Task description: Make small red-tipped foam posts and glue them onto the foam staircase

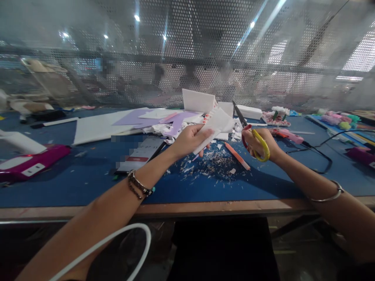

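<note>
Above the blue table [275, 185], the left hand [191, 139] pinches white paper [219, 121] between thumb and fingers. The right hand [267, 141] is curled around the scissors' [240, 117] handles, their tips up and clear of the paper. Between the hands lies an orange pen [236, 156].

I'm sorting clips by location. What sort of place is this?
Probably a craft workspace: a blue-topped table strewn with white scraps, scissors in the right hand, and purple sheets lying among the clutter.
</note>
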Demonstrator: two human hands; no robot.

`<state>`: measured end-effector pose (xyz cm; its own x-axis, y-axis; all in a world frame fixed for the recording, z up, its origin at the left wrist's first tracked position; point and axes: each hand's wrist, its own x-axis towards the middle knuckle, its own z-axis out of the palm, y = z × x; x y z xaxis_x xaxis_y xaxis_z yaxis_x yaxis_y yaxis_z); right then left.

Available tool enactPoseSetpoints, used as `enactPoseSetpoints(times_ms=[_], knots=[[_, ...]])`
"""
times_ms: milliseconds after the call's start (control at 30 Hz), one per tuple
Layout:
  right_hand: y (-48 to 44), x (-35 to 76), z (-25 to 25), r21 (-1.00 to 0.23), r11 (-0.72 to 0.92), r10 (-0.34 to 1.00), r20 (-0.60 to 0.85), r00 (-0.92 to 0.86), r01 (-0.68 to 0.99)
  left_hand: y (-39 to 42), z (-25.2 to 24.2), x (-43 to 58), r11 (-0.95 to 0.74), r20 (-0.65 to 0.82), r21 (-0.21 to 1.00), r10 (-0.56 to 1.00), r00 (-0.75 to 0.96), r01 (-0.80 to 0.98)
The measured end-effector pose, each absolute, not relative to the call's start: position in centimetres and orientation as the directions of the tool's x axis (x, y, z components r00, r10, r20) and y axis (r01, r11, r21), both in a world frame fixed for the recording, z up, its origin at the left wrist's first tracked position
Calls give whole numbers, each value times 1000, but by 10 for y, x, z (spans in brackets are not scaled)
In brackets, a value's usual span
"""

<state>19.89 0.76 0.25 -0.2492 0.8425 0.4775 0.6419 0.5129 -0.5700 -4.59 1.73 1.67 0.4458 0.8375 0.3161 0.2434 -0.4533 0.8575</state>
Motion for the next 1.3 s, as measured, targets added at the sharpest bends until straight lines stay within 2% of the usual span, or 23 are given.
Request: enactPoseSetpoints(times_ms=[333, 567, 667, 867, 1000, 1133, 1300], knots=[[11, 201, 3, -677, 474, 880, 347, -324, 563, 16, 17, -45, -510, 422, 834, 836, 352, 211], [20, 211, 11, -709, 476, 878, 352, -324, 520, 17, 16, -45, -520, 432, 824, 833, 345, 226], [20, 213, 13, -656, 515, 856, 364, -366, 552, 16, 16, -44, -518, 429, 827, 833, 349, 219], [10, 205, 10, -460, 604, 796, 388, -464, 651, 13, 16, -42, -524, 454, 828, 835, 311, 199], [2, 197, 10, -353, 664, 747, 345, -568, 660, 11, 14, -40, -540, 480, 829, 820, 312, 147], [-3, 194, 14, -301, 702, 712, 285, -641, 646, 13, 11, -40, -576, 519, 806, 798, 308, 134], [-4, 194, 15, -270, 736, 677, 252, -692, 621, 17, 10, -40, -584, 560, 796, 810, 174, 157]])
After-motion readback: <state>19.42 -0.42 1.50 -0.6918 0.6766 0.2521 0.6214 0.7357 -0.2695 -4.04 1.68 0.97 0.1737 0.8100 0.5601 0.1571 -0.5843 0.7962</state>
